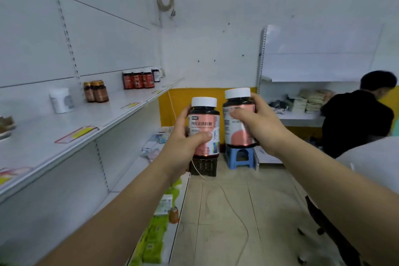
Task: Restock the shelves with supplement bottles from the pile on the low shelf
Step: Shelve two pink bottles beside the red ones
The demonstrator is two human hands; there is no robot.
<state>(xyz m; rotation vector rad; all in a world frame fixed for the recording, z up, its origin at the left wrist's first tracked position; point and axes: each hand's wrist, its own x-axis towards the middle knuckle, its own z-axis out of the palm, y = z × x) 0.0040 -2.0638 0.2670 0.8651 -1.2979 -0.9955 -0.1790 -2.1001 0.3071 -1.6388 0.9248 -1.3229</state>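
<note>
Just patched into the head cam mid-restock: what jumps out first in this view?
Front and centre, two dark supplement bottles with white caps and pink labels are held up side by side, one in the left hand, one in the right hand. On the long white shelf to the left stand red-labelled bottles and amber jars. A person in black bends at the far-right shelves.

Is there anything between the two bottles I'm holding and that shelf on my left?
Nothing visible blocks the way. The left hand and right hand each hold a white-capped bottle in open air beside the shelf. The shelf has bare space between the white tub and the amber bottles.
</note>
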